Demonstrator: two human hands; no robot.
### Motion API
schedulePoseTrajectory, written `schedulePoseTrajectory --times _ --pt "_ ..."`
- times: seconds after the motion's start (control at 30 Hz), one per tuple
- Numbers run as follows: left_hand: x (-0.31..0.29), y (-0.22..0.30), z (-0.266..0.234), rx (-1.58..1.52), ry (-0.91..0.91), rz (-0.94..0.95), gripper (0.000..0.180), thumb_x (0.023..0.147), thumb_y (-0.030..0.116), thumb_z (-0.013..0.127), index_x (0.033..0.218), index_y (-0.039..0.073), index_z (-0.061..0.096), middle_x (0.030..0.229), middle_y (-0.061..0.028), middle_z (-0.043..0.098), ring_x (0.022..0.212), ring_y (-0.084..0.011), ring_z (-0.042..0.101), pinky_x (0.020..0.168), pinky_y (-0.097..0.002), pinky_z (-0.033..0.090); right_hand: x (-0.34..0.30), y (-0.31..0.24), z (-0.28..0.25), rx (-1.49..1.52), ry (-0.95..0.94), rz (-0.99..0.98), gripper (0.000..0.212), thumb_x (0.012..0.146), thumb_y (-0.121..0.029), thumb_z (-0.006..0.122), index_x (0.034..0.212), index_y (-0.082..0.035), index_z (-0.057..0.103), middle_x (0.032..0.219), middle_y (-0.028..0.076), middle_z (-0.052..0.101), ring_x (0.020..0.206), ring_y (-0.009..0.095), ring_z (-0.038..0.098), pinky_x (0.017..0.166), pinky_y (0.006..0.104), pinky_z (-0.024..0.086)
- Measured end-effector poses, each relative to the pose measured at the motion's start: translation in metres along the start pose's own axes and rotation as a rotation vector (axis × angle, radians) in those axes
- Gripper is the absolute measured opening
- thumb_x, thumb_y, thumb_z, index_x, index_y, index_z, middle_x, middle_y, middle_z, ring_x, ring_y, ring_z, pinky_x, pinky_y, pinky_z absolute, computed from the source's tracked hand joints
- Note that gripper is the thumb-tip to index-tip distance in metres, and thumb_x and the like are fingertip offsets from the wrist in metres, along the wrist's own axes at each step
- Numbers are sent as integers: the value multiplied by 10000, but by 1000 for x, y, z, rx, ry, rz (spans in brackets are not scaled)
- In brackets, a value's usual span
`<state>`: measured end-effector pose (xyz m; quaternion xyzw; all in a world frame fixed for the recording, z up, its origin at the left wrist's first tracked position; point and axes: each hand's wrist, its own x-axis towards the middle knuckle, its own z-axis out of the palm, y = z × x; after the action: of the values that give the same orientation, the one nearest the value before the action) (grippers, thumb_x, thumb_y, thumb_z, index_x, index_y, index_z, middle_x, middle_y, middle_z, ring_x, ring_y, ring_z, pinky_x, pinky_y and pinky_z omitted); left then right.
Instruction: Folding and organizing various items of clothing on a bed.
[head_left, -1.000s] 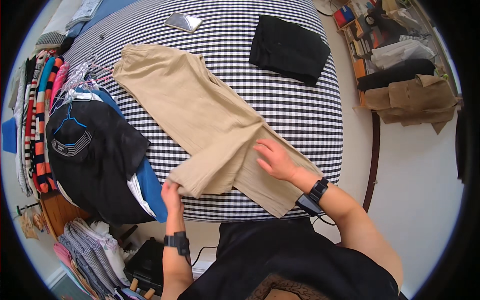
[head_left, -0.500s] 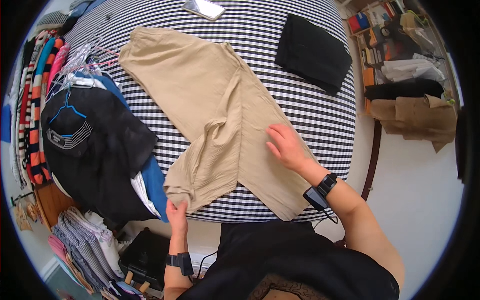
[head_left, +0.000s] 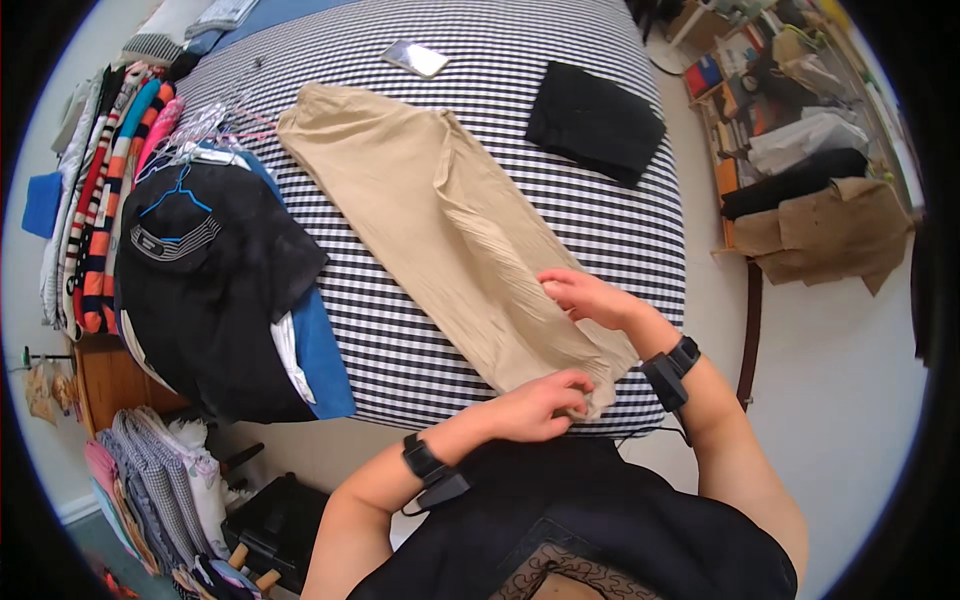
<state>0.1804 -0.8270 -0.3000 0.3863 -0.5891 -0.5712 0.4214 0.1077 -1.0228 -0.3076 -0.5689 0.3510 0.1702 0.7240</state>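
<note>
Khaki trousers (head_left: 400, 190) lie slantwise across a bed with a black-and-white checked cover, waistband at the far left and leg ends near me. One leg is laid over the other, its upper layer rumpled along the right side. My left hand (head_left: 545, 404) is closed on the hem at the near edge of the bed, fingers curled over the cloth. Against the right edge of the leg, a little farther off, my right hand (head_left: 588, 298) touches the fabric with bent fingers; its fingertips partly hide in the folds, so I cannot make out whether they pinch it.
Left of the trousers lies a pile of clothes on hangers, a black shirt (head_left: 215, 290) on top. Folded black cloth (head_left: 595, 122) rests at the far right, and a phone (head_left: 415, 57) at the back. Shelves (head_left: 735, 170) stand on the right; a clothes rack (head_left: 100, 200) is at the left.
My left hand has carried the near-left trouser leg rightward over the other leg. The right hand has shifted slightly down and stays by the right edge. The view has tilted a little.
</note>
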Motion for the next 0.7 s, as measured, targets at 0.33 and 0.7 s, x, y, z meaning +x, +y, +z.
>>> schedulePoseTrajectory --times 0.33,0.7 --pt "0 -45 73 724 257 20 212 684 9 626 894 37 636 1064 -197 540 954 -370 546 825 -404 466 -26 161 -42 -154 122 -160 120 793 -216 631 795 -96 623 688 -65 525 626 52 432 588 214 370" --pt "-12 13 65 537 369 -62 238 762 -52 597 983 34 620 1017 -95 567 865 -232 595 715 -293 494 -18 147 -11 897 32 -345 476 872 -290 596 1251 -39 455 1143 83 573 1027 162 548 885 295 445"
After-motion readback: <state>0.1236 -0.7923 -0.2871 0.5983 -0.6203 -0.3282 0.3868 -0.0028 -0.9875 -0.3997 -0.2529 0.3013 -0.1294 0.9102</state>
